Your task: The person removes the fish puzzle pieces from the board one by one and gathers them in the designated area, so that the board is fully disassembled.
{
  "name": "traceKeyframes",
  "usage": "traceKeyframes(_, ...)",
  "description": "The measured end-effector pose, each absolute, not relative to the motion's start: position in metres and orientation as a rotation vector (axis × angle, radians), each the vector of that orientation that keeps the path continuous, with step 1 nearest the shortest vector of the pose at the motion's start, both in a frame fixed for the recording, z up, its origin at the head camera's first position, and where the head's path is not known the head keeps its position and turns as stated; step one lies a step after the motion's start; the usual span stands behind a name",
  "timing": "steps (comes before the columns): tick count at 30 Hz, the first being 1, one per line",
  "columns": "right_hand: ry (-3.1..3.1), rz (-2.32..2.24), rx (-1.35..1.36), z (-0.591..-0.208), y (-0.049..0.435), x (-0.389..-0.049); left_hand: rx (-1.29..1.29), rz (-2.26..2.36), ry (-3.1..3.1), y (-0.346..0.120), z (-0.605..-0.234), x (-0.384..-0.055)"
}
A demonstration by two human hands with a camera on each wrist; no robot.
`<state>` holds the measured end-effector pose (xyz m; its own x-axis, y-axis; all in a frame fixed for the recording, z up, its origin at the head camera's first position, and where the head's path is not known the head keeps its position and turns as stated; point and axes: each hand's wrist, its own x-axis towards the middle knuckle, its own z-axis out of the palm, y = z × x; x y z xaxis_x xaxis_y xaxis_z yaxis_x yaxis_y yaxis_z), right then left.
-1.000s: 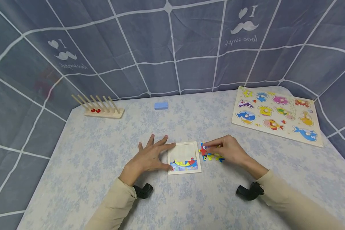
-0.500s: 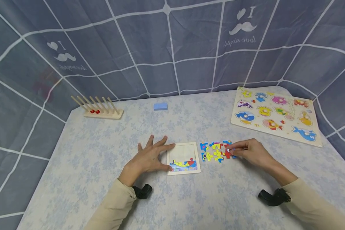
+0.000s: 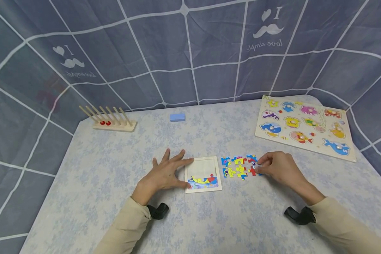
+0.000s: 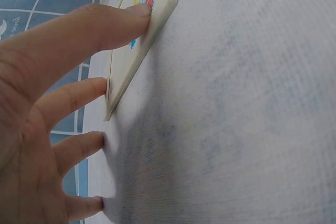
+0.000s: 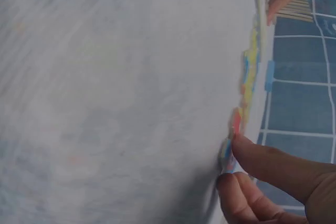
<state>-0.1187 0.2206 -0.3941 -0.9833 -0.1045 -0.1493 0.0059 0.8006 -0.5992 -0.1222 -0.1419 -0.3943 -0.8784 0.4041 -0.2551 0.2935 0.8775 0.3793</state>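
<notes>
"What's everything lying on?"
"A pale table (image 3: 92,169), blue floral print."
"What's along the back?"
"Peg rack (image 3: 117,126) at the left, blue block (image 3: 177,118) near the middle, animal board (image 3: 280,139) at the right."
"And closer in?"
"A frame (image 3: 219,181), with puzzle pieces (image 3: 230,172) just beside its right edge."
</notes>
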Motion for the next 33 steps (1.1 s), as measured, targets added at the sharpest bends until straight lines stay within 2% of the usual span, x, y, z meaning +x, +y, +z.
traceKeyframes(18, 2.824, -0.911, -0.061, -0.384, 0.219, -0.121, 0.525, 0.458, 2.720, -0.141, -0.393, -0.123)
traceKeyframes(33, 2.796, -0.978, -0.254, -0.384, 0.152, -0.124, 0.531, 0.460, 2.720, -0.142, -0.394, -0.123)
